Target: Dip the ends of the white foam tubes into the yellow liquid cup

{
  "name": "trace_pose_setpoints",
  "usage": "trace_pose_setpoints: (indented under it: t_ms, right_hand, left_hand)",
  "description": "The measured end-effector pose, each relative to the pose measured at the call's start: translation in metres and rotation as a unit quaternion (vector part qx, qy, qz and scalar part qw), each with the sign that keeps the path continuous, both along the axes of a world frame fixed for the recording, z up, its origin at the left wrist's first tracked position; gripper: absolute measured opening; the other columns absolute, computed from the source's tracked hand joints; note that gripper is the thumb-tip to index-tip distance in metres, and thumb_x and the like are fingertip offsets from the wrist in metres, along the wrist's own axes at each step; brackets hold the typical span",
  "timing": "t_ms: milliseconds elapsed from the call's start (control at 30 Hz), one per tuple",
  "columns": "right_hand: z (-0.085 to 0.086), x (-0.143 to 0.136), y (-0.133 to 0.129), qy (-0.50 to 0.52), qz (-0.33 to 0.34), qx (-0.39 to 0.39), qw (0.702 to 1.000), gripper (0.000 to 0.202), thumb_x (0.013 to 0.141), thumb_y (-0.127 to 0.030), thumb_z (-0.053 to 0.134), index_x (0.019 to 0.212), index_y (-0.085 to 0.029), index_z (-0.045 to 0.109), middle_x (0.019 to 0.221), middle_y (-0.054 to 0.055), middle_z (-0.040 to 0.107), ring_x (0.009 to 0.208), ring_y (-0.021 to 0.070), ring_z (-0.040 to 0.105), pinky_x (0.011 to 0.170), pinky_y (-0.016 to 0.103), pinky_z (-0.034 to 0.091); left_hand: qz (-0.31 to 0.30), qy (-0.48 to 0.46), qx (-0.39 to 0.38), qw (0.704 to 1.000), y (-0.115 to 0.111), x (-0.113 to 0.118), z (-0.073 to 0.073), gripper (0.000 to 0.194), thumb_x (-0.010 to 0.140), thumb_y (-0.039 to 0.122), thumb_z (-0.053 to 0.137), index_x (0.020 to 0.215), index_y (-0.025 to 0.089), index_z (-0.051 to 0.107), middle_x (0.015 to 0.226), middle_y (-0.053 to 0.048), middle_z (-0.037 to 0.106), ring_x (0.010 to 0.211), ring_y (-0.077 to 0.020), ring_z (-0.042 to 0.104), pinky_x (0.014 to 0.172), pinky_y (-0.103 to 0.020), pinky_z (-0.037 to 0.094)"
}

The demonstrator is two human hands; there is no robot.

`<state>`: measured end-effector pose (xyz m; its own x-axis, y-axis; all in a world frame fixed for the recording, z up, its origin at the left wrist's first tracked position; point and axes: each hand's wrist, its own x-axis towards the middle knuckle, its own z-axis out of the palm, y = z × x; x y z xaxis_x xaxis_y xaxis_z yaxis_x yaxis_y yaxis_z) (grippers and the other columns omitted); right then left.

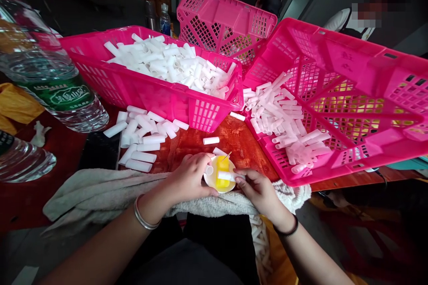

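In the head view my right hand [259, 189] pinches one end of a short white tube [224, 176], which lies level over a small white dish [230, 187]. Something bright yellow [222, 162] fills the dish's middle, with a thin stick [227, 156] poking up from it. At the dish's left edge my left hand [191, 176] closes around another white tube [208, 170], its round end facing me. Loose white tubes [142, 156] lie on the red-brown table [187, 147] beyond my left hand, and one tube [211, 140] rests alone past the dish.
A pink basket [147, 75] heaped with white tubes stands behind. Another pink basket [364, 129] is tipped towards me, with tubes inside. Large water bottles [67, 93] stand at left. A pale towel [100, 191] runs along the table edge. A person [356, 22] is in the background.
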<state>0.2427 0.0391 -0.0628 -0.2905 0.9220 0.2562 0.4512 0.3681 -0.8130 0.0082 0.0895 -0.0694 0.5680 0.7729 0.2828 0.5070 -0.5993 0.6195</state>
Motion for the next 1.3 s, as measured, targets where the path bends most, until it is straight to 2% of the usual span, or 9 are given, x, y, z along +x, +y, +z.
trace_pose_setpoints:
  t_ms: [133,300,467,567,667,767,1000,1167,1300]
  right_hand:
    - [0.001,0.001,0.000,-0.068,0.021,0.135,0.988,0.014,0.091,-0.014,0.055,0.102,-0.021,0.060,0.104,0.010,0.059,0.100,0.0228,0.060,0.083,0.037,0.054]
    - [0.000,-0.001,-0.002,-0.011,0.007,0.014,1.000,0.027,0.096,-0.020,0.049,0.123,-0.022,0.048,0.102,0.009,0.063,0.081,0.0183,0.066,0.068,0.031,0.059]
    - [0.000,0.010,-0.004,-0.192,0.035,0.263,0.945,0.023,0.093,-0.012,0.051,0.114,-0.018,0.059,0.107,0.012,0.062,0.100,0.0253,0.060,0.080,0.039,0.056]
    - [0.006,0.017,-0.005,-0.231,0.072,0.331,0.912,0.027,0.092,-0.006,0.051,0.115,-0.018,0.059,0.110,0.013,0.064,0.101,0.0263,0.060,0.081,0.040,0.056]
    - [0.017,0.014,-0.008,-0.134,0.005,0.275,0.952,0.028,0.091,-0.008,0.053,0.117,-0.018,0.056,0.109,0.013,0.064,0.101,0.0244,0.062,0.081,0.038,0.056]
    - [0.033,0.002,-0.013,-0.024,-0.065,0.204,0.976,0.023,0.092,-0.017,0.057,0.114,-0.022,0.058,0.104,0.011,0.065,0.098,0.0229,0.064,0.080,0.036,0.056]
    - [0.063,-0.010,-0.027,-0.049,0.010,0.139,0.989,0.024,0.092,-0.018,0.058,0.115,-0.022,0.059,0.098,0.009,0.067,0.090,0.0215,0.065,0.077,0.033,0.054]
    - [0.069,-0.016,-0.039,-0.119,0.000,0.255,0.960,0.013,0.092,-0.015,0.044,0.092,-0.024,0.054,0.068,0.003,0.059,0.060,0.0201,0.059,0.056,0.032,0.048]
    - [0.066,-0.029,-0.054,-0.120,-0.020,0.271,0.955,0.016,0.088,-0.012,0.043,0.080,-0.025,0.048,0.060,0.000,0.052,0.052,0.0185,0.053,0.052,0.031,0.043]
  left_hand:
    - [0.001,-0.005,0.001,1.000,0.000,0.000,0.000,0.078,0.048,0.038,0.092,0.110,0.021,0.046,0.121,-0.012,0.059,0.109,-0.0335,0.056,0.093,-0.048,0.044]
    - [0.004,0.001,-0.007,1.000,0.001,-0.001,0.001,0.077,0.049,0.038,0.092,0.110,0.021,0.048,0.121,-0.011,0.058,0.109,-0.0335,0.055,0.094,-0.048,0.044]
    - [-0.002,0.009,0.007,1.000,0.002,-0.002,-0.001,0.078,0.050,0.041,0.091,0.110,0.021,0.045,0.122,-0.011,0.057,0.110,-0.0343,0.054,0.094,-0.051,0.043]
    - [0.002,0.013,0.055,0.998,0.001,-0.004,0.003,0.064,0.061,0.040,0.084,0.106,0.019,0.044,0.127,-0.016,0.049,0.118,-0.0376,0.047,0.098,-0.054,0.040]
    - [0.004,0.008,0.070,0.997,-0.003,-0.006,0.014,0.023,0.086,0.023,0.053,0.107,0.018,0.042,0.118,-0.015,0.052,0.112,-0.0292,0.052,0.092,-0.046,0.047]
    - [-0.024,0.029,0.078,0.996,-0.009,-0.007,0.030,0.026,0.089,0.012,0.039,0.115,0.018,0.043,0.106,-0.011,0.057,0.097,-0.0236,0.059,0.083,-0.038,0.053]
    - [-0.046,0.112,0.190,0.974,-0.030,-0.006,0.065,0.021,0.094,0.018,0.044,0.111,0.014,0.054,0.095,-0.011,0.062,0.085,-0.0272,0.060,0.075,-0.041,0.053]
    - [-0.097,0.057,-0.014,0.994,-0.062,0.005,0.077,0.015,0.093,0.027,0.046,0.096,0.017,0.056,0.090,-0.007,0.063,0.078,-0.0248,0.060,0.068,-0.037,0.049]
    - [-0.120,-0.028,-0.320,0.939,-0.083,0.018,0.077,0.022,0.093,0.036,0.045,0.077,0.021,0.050,0.070,0.002,0.059,0.063,-0.0161,0.057,0.052,-0.024,0.043]
